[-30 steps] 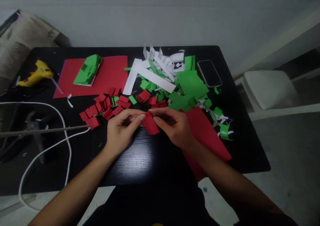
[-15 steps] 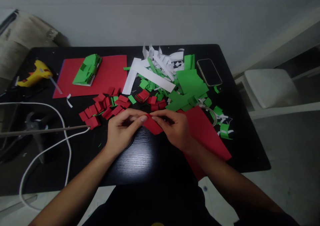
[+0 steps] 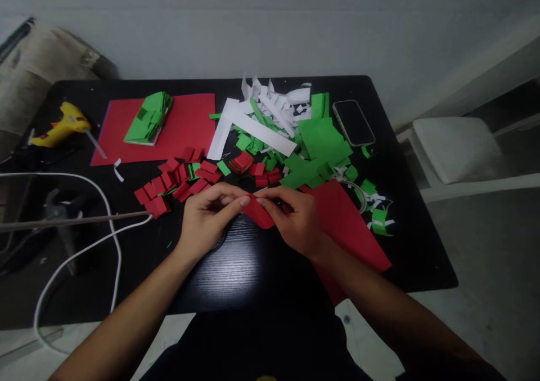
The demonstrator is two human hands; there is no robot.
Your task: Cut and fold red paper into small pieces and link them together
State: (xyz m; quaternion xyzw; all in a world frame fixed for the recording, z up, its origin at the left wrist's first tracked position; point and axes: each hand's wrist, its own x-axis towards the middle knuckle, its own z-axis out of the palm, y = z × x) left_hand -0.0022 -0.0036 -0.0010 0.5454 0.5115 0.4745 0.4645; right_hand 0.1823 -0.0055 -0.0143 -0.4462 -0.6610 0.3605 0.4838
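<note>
A small piece of red paper [image 3: 260, 214] is held between both hands above the front middle of the black table. My left hand [image 3: 211, 212] pinches its upper left part between thumb and fingers. On the other side, my right hand [image 3: 295, 215] grips its upper right part, the thumb tip close to the left one. Fingers cover the paper's top edge. Just beyond the hands lie several folded red paper pieces [image 3: 166, 181] and a small red stack [image 3: 241, 162]. Under my right forearm rests a large red sheet [image 3: 348, 223].
Green sheets [image 3: 323, 142] and white paper strips [image 3: 261, 133] heap at the back centre. A phone [image 3: 353, 122] lies back right, beside a tape roll [image 3: 360, 195]. Leftward are a yellow glue gun [image 3: 65, 125], a folded green bundle [image 3: 149, 119] on red paper, and a white cable [image 3: 113, 240].
Both hands keep their pinch on the red paper, with only a slight shift of the fingers. Everything else on the table stays in place.
</note>
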